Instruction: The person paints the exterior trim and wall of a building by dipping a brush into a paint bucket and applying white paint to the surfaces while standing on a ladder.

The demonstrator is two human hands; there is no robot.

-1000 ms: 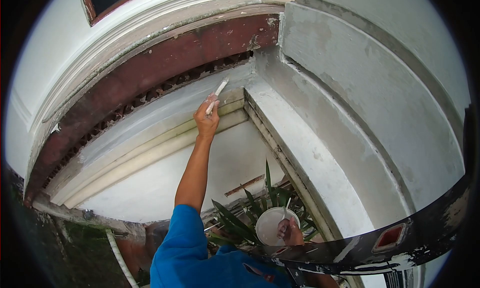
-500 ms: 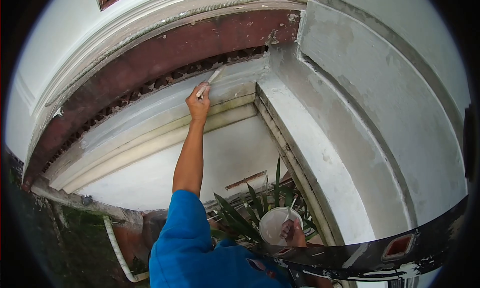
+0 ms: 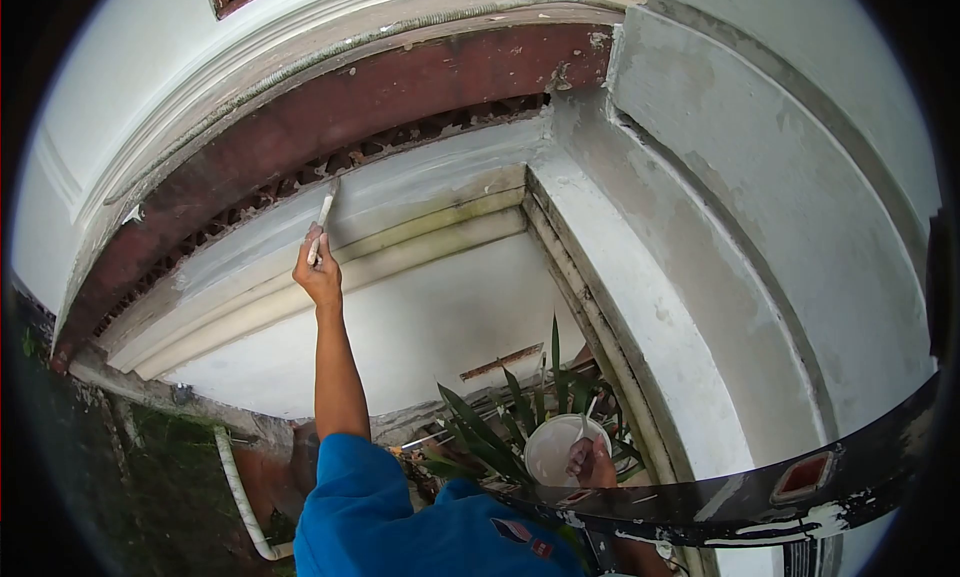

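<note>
My left hand (image 3: 320,277) is raised on an outstretched arm in a blue sleeve and grips a paint brush (image 3: 323,215). The bristles touch the grey-white moulding band (image 3: 420,182) just under the red-brown fascia board (image 3: 330,117). My right hand (image 3: 590,464) is low at the bottom right and holds a white paint pot (image 3: 550,447) by its rim, with a stick standing in it.
White stepped mouldings run down the wall corner (image 3: 620,307) on the right. A spiky green plant (image 3: 490,427) stands below the pot. A paint-spattered black bar (image 3: 800,492) crosses the lower right. A white pipe (image 3: 235,487) and mossy ground lie at the lower left.
My left hand has swept the brush leftward along the moulding band, away from the corner. The right hand and the pot have stayed where they were.
</note>
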